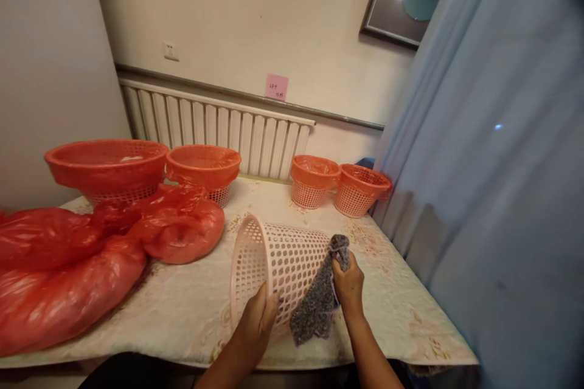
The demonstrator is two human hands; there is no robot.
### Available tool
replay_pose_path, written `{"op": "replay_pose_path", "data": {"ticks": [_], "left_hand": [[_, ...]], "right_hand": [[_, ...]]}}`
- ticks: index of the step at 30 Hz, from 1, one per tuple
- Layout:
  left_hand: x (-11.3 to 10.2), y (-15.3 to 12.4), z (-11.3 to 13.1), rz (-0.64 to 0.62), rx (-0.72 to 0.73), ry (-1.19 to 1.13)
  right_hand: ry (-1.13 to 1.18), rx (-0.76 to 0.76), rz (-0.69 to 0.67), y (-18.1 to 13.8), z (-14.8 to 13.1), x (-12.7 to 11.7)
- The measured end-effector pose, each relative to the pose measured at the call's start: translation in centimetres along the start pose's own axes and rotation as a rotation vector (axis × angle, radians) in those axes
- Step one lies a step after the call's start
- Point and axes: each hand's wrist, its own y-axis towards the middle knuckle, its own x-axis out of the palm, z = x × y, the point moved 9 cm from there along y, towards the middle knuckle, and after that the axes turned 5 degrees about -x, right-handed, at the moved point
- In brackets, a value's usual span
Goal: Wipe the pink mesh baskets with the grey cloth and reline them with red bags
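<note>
A pale pink perforated plastic basket (269,258) lies on its side on the table, its open mouth turned to the left. My left hand (258,319) grips its rim near the front. My right hand (349,285) holds a grey speckled cloth (319,301) pressed against the basket's wall near its base, with the cloth hanging down toward the table.
The table (401,310) carries a floral cloth. Red plastic bags (68,267) are heaped at the left. Several bag-lined baskets (109,167) stand along the back. A radiator (214,130) runs behind, and a blue curtain (493,194) hangs at the right.
</note>
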Motion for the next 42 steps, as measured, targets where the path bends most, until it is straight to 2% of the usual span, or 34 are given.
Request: {"op": "replay_pose_path", "data": {"ticks": [3, 6, 9, 12, 15, 17, 20, 25, 29, 31, 33, 36, 39, 42], "left_hand": [[-0.4, 0.0, -0.7, -0.025, 0.004, 0.001], [-0.6, -0.2, -0.6, -0.064, 0.013, 0.003], [-0.6, -0.3, -0.1, -0.108, 0.051, 0.002], [-0.5, -0.6, -0.9, -0.131, 0.050, 0.038], [-0.7, -1.0, -2.6, -0.105, -0.012, 0.050], [-0.9, -1.3, -3.4, -0.089, -0.041, 0.025], [-0.5, -1.7, -3.3, -0.114, -0.033, 0.009], [0.3, -2.4, -3.5, -0.157, -0.073, 0.024], [0.8, -3.0, -3.6, -0.196, -0.069, 0.048], [1.1, -3.0, -3.2, -0.224, -0.061, 0.052], [1.2, -2.6, -2.1, -0.227, -0.032, 0.037], [0.4, -1.0, 0.3, -0.133, -0.003, -0.028], [-0.4, 0.8, 1.8, -0.010, -0.075, -0.126], [-0.7, 1.8, 2.1, 0.065, -0.118, -0.224]], "right_hand": [[-0.013, -0.007, 0.116, -2.7, 0.0, 0.0], [0.007, -0.090, 0.178, -5.9, -2.3, 0.9], [0.075, -0.288, 0.111, -8.2, -7.0, 2.0], [0.151, -0.534, -0.001, -8.9, -12.6, 2.4], [0.173, -0.690, -0.089, -8.0, -16.5, 2.6], [0.165, -0.711, -0.111, -6.6, -17.5, 2.9], [0.133, -0.583, -0.102, -3.6, -16.4, 3.4], [0.056, -0.263, -0.099, 0.8, -9.8, 3.0], [-0.019, -0.110, -0.046, 1.6, -4.3, 1.3], [-0.038, -0.078, -0.025, 1.4, -2.7, 0.8], [-0.044, -0.070, -0.007, 0.9, -1.9, 0.6], [-0.041, -0.077, 0.026, 0.1, -1.9, 0.3], [-0.029, -0.084, 0.064, -0.5, -1.8, 0.0], [-0.007, -0.085, 0.094, -1.3, -1.2, -0.3]]}}
